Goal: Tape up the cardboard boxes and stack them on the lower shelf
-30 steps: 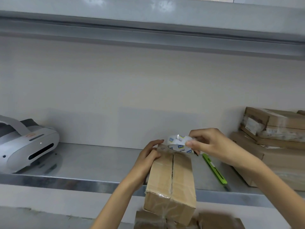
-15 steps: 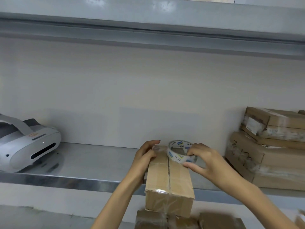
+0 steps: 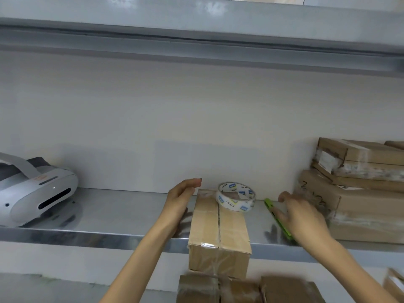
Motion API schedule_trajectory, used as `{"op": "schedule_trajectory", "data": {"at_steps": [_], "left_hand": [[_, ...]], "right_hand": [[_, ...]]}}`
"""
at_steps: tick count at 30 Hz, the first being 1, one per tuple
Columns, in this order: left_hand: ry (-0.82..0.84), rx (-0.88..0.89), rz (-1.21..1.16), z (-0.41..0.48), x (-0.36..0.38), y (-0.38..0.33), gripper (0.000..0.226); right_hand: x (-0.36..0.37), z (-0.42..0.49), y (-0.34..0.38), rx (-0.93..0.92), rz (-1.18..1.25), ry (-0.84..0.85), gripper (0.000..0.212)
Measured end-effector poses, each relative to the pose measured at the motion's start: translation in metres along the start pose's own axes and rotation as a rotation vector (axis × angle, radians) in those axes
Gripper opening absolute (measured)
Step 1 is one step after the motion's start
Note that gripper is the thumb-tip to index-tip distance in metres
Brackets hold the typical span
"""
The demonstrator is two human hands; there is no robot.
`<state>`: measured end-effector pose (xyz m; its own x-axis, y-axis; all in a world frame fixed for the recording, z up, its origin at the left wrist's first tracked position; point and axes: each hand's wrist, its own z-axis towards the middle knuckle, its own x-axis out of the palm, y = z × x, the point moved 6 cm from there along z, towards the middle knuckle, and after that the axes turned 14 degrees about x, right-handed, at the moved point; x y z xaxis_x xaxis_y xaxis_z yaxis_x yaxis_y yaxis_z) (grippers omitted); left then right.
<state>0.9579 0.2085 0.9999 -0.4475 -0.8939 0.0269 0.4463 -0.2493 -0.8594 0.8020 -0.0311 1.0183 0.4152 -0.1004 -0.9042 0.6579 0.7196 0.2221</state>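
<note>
**Both hands off the tape, box on the shelf lip**

Nearest, at the bottom edge, lie brown taped boxes (image 3: 240, 289), blurred. Just behind them the box (image 3: 218, 232) sits lengthwise on the steel shelf (image 3: 122, 215). Its near end juts past the front lip, and a taped seam runs down its top. The left hand (image 3: 181, 197) stands on edge beside the box's far left corner, fingers straight and pressed together, palm facing the cardboard. It holds nothing; whether it touches the side cannot be told. Its forearm rises from lower left across the shelf lip. The right hand (image 3: 303, 217) is blurred, palm down, fingers loosely spread, holding nothing. It hovers over a green cutter (image 3: 268, 204) lying on the shelf right of the box and hides the cutter's middle, so contact cannot be told. The tape (image 3: 236, 196) lies flat on the far end of the box top, between the hands, touched by neither. Farther left a white headset (image 3: 37, 189) rests on the shelf. Farther right a stack (image 3: 360, 193) of wrapped boxes stands against the pale wall (image 3: 196, 117). An upper shelf (image 3: 196, 29) spans the top
</note>
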Motion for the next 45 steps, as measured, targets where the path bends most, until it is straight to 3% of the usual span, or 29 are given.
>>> {"op": "schedule_trajectory", "data": {"at_steps": [2,6,10,14,17,20,22,27,31,34,37,39,42,45], "left_hand": [[0.061,0.033,0.061,0.002,0.001,-0.002,0.031],[0.141,0.026,0.062,0.005,0.006,0.003,0.027],[0.167,0.044,0.04,0.007,0.008,0.005,0.025],[0.16,0.007,-0.018,0.006,0.008,0.007,0.025],[0.165,-0.011,-0.039,0.006,0.008,0.009,0.025],[0.169,-0.023,-0.054,0.007,0.008,0.012,0.025],[0.172,-0.023,-0.057,0.008,0.008,0.013,0.024],[0.177,-0.029,-0.055,0.008,0.009,0.014,0.023],[0.178,-0.019,-0.047,0.009,0.008,0.016,0.023],[0.178,-0.02,-0.055,0.009,0.008,0.017,0.024],[0.185,-0.015,-0.05,0.009,0.008,0.017,0.024],[0.183,-0.014,-0.054,0.009,0.008,0.017,0.024],[0.184,-0.007,-0.053,0.009,0.008,0.017,0.023],[0.186,-0.007,-0.049,0.009,0.008,0.017,0.023]], "right_hand": [[0.019,-0.001,-0.001,0.007,-0.149,0.09,0.037],[0.031,0.002,0.005,-0.018,-0.139,0.183,0.046],[0.027,0.008,0.002,-0.035,-0.023,0.205,0.031],[0.014,0.009,-0.009,0.085,0.575,0.322,0.036],[0.008,0.003,-0.015,0.218,1.168,0.576,0.043],[0.001,-0.005,-0.006,0.218,1.699,0.818,0.043],[0.001,-0.006,-0.003,0.209,1.844,0.852,0.043],[0.013,0.0,0.006,0.188,1.819,0.742,0.042],[0.019,0.008,0.007,0.171,1.663,0.589,0.031],[0.018,0.014,0.0,0.187,1.508,0.326,0.016],[0.01,0.017,-0.005,0.194,1.298,0.116,0.023],[0.007,0.018,-0.003,0.181,1.295,0.141,0.029],[-0.001,0.014,0.007,0.068,1.284,0.27,0.017],[-0.007,0.012,0.013,0.006,1.235,0.295,0.049]]}}
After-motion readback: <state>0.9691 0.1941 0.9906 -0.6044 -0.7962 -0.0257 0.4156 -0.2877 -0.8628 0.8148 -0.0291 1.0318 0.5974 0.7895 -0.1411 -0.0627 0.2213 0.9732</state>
